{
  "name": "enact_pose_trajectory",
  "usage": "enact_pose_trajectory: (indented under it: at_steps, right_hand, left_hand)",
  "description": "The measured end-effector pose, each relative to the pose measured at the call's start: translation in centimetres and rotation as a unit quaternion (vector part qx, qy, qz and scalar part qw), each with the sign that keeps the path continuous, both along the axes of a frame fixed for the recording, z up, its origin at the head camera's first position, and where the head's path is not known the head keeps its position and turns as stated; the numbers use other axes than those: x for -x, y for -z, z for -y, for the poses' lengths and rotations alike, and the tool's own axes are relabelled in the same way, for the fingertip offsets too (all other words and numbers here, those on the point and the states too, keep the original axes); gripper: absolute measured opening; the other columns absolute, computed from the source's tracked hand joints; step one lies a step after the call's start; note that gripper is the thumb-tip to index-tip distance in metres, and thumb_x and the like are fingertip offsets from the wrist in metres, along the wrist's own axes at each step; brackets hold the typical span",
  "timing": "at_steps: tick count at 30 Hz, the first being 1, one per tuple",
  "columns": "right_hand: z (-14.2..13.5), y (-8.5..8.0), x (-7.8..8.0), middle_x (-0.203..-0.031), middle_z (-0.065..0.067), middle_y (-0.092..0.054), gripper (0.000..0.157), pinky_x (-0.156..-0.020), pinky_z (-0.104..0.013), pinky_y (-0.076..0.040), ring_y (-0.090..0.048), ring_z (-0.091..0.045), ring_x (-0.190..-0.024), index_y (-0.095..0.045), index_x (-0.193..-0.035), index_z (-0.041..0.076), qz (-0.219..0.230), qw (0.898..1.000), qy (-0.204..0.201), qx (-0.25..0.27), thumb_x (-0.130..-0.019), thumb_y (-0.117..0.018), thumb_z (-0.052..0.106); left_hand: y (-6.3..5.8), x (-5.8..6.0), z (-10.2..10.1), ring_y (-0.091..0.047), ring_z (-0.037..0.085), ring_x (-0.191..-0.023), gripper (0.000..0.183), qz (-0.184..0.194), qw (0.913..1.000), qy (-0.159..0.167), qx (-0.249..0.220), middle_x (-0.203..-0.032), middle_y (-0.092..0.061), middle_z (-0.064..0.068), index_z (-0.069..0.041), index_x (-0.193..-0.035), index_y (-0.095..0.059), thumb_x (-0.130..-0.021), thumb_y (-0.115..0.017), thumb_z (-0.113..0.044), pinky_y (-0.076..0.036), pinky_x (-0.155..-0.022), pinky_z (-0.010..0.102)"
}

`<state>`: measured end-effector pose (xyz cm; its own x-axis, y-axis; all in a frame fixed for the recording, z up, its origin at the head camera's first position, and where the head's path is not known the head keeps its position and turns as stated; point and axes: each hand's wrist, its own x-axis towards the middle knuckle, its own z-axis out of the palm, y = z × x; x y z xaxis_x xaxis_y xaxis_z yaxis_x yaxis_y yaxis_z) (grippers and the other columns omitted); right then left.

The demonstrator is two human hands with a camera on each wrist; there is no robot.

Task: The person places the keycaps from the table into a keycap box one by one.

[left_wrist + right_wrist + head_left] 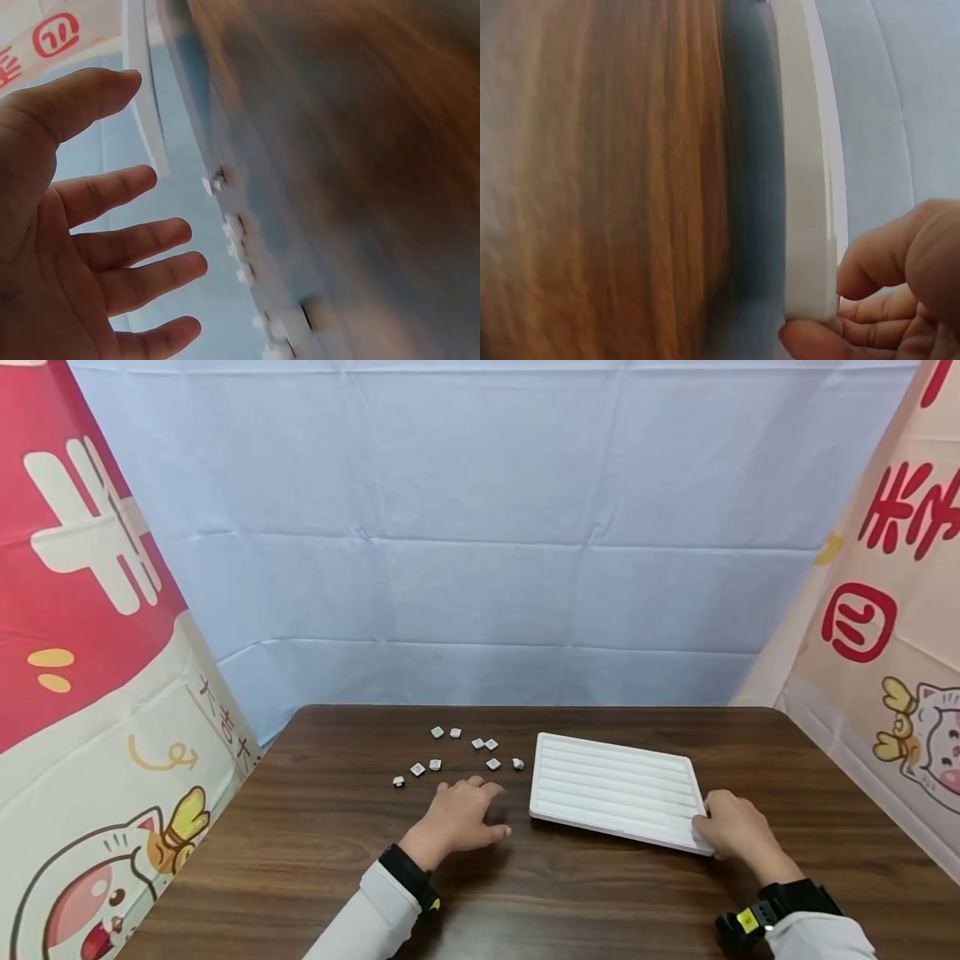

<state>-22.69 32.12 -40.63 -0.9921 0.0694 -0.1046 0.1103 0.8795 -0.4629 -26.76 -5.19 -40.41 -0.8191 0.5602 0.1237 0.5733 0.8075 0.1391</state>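
A white ridged tray (615,787) is at the right of the table, slightly askew. My right hand (738,831) grips its near right corner; in the right wrist view thumb and fingers pinch the tray's edge (806,187). My left hand (461,817) hovers left of the tray with fingers spread and nothing in them, as the left wrist view of the palm (67,247) also shows. Beyond its fingertips several small white keycap-like pieces (417,769) lie scattered. One piece (517,763) sits close to the tray's left edge.
The dark wood-grain table (315,860) ends at a far edge before a pale blue cloth (480,568). Printed cloth hangings (97,735) flank it on both sides. Each wrist wears a black strap with a camera.
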Motion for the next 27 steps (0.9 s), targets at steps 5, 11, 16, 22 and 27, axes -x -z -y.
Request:
enact_pose_trajectory:
  at_steps: [5, 11, 16, 22, 27]
  right_hand:
    - [1.0, -0.2, -0.4, -0.061, -0.008, -0.047, 0.014, -0.047, -0.032, -0.04, -0.052, -0.017, -0.045, -0.051, -0.076, -0.003, -0.011, 1.0, 0.0, -0.006, -0.087, -0.049, 0.006]
    - [2.3, 0.0, -0.7, -0.057, -0.007, -0.046, 0.015, -0.047, -0.032, -0.038, -0.051, -0.016, -0.042, -0.049, -0.071, 0.002, -0.031, 0.999, -0.014, -0.013, -0.085, -0.05, 0.006]
    - [3.6, 0.2, -0.8, -0.058, -0.007, -0.046, 0.014, -0.046, -0.031, -0.039, -0.051, -0.016, -0.041, -0.049, -0.071, 0.001, -0.033, 0.999, -0.021, -0.013, -0.084, -0.051, 0.005]
    - [5.6, 0.8, -0.7, -0.057, -0.007, -0.047, 0.012, -0.043, -0.029, -0.04, -0.05, -0.015, -0.041, -0.051, -0.072, 0.0, -0.029, 0.999, -0.029, -0.012, -0.084, -0.052, 0.004]
    - [7.1, 1.3, -0.7, -0.055, -0.006, -0.047, 0.009, -0.04, -0.028, -0.038, -0.049, -0.014, -0.039, -0.053, -0.073, -0.001, -0.04, 0.998, -0.038, -0.009, -0.082, -0.054, 0.003]
  left_hand:
    - [0.3, 0.0, 1.6, -0.057, 0.023, -0.101, 0.055, -0.004, 1.0, -0.007, 0.002, -0.117, -0.058, 0.007, -0.011, -0.123, -0.059, -0.081, -0.067, -0.045, -0.04, -0.074, 0.046]
    - [0.7, -0.1, 3.4, -0.058, 0.025, -0.098, 0.055, -0.014, 0.9998, -0.015, 0.003, -0.113, -0.06, 0.008, -0.01, -0.12, -0.061, -0.079, -0.069, -0.045, -0.04, -0.071, 0.046]
    - [0.9, -0.3, 4.4, -0.058, 0.025, -0.097, 0.054, -0.011, 0.9997, -0.022, -0.008, -0.113, -0.059, 0.008, -0.01, -0.12, -0.061, -0.079, -0.068, -0.044, -0.04, -0.073, 0.049]
    - [1.1, -0.2, 5.4, -0.058, 0.026, -0.099, 0.053, 0.0, 0.9993, -0.033, -0.021, -0.113, -0.059, 0.009, -0.011, -0.12, -0.061, -0.079, -0.069, -0.043, -0.039, -0.076, 0.056]
    - [1.1, -0.2, 6.0, -0.058, 0.028, -0.099, 0.051, 0.002, 0.999, -0.033, -0.031, -0.113, -0.059, 0.009, -0.011, -0.12, -0.061, -0.079, -0.069, -0.041, -0.039, -0.073, 0.057]
